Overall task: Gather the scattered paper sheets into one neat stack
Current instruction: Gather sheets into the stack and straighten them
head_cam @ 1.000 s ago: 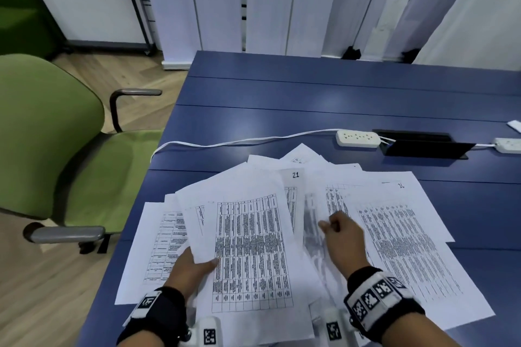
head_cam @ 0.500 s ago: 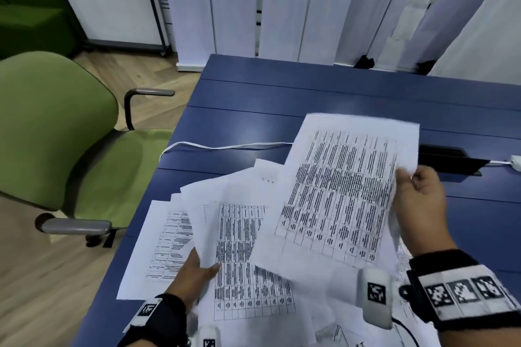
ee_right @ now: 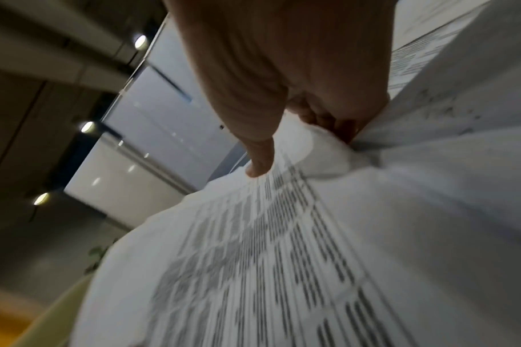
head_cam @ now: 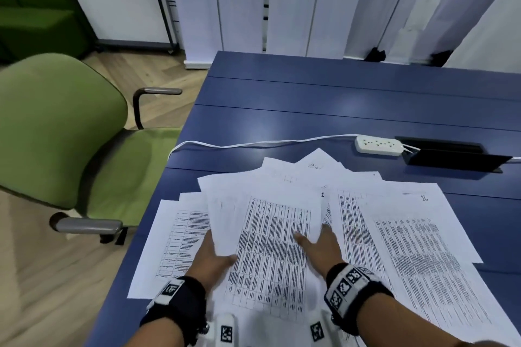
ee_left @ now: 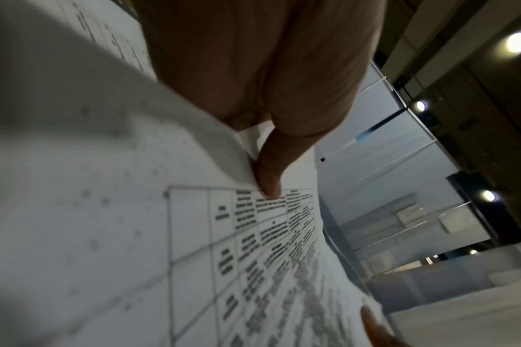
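Observation:
White printed paper sheets lie fanned over the near part of the blue table (head_cam: 310, 98). In the middle is a gathered pile (head_cam: 270, 248) with a table-printed sheet on top. My left hand (head_cam: 214, 256) grips the pile's left edge, thumb (ee_left: 268, 178) on top and fingers hidden beneath. My right hand (head_cam: 321, 245) holds the top sheet's right edge, thumb (ee_right: 259, 162) pressing the print, fingers tucked under the edge. Loose sheets (head_cam: 423, 248) spread to the right, one sheet (head_cam: 174, 248) lies at the left, and others (head_cam: 318, 166) poke out behind.
A white power strip (head_cam: 379, 145) and its cable (head_cam: 253, 144) lie just beyond the papers, beside a black cable slot (head_cam: 451, 155). A green armchair (head_cam: 56, 127) stands close to the table's left edge. White blinds hang behind the table.
My right hand picked a sheet up from the right side, carried it left through the air, and now it lies on the pile held by my left hand.

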The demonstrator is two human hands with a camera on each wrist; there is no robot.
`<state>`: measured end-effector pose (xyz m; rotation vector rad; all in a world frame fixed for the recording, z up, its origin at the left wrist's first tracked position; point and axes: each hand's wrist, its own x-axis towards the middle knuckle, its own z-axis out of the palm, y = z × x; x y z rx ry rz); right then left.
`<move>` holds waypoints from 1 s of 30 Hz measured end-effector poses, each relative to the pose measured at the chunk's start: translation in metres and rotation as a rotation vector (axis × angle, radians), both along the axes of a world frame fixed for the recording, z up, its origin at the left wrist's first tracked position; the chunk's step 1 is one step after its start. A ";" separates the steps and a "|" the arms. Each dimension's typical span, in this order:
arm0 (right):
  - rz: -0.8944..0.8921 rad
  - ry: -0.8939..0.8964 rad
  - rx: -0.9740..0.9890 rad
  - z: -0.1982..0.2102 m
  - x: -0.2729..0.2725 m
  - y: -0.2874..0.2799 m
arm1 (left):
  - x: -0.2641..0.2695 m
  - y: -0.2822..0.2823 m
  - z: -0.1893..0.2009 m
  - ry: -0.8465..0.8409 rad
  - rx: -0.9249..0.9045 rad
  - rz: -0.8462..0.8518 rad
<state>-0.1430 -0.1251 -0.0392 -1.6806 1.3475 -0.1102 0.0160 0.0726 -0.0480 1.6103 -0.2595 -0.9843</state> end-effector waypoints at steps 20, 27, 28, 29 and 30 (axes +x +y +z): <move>-0.112 -0.546 0.221 0.115 -0.082 -0.053 | -0.032 -0.061 0.110 -0.115 -0.198 0.032; -0.026 -0.671 0.143 0.130 -0.101 -0.054 | -0.054 -0.067 0.119 -0.066 -0.276 0.013; -0.013 -0.670 0.131 0.130 -0.102 -0.057 | -0.055 -0.067 0.119 -0.068 -0.278 0.013; -0.007 -0.670 0.137 0.131 -0.103 -0.057 | -0.058 -0.068 0.122 -0.070 -0.272 0.014; -0.004 -0.663 0.147 0.130 -0.105 -0.058 | -0.061 -0.070 0.123 -0.071 -0.280 0.021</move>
